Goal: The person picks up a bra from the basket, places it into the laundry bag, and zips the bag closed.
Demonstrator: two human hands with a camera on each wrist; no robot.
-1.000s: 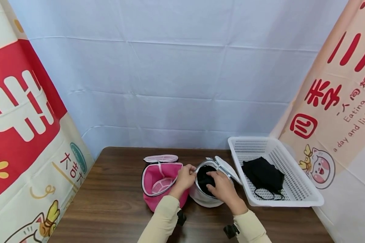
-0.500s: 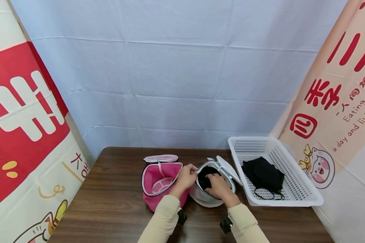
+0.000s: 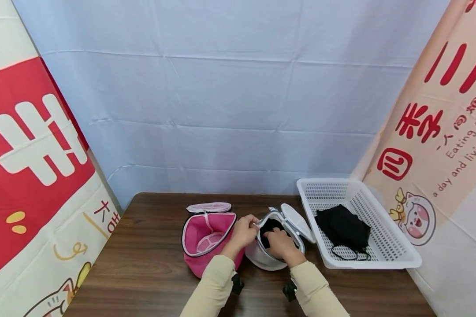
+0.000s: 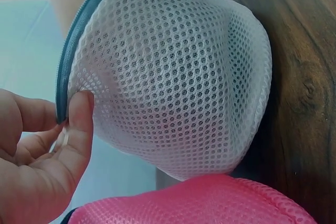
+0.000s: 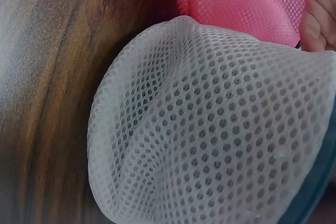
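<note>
A white mesh laundry bag (image 3: 260, 259) with a grey zip stands upright with its round lid (image 3: 296, 220) folded back. My left hand (image 3: 242, 234) pinches the bag's rim between thumb and fingers; in the left wrist view the thumb (image 4: 80, 113) presses on the mesh below the zip. My right hand (image 3: 280, 243) reaches inside over a dark cloth item (image 3: 270, 225), and its fingertips are hidden there. Against the white bag's left side stands a pink mesh laundry bag (image 3: 196, 264) with its lid (image 3: 209, 207) turned back.
To the right, a white plastic basket (image 3: 374, 265) holds a black cloth pouch-like item (image 3: 343, 229) with a cord. Everything stands on a dark wooden table (image 3: 150, 246). A pale blue cloth (image 3: 222, 97) hangs behind, with printed curtains on both sides.
My right hand has moved left and deeper into the white bag, covering more of the dark cloth. The left hand keeps its hold on the rim.
</note>
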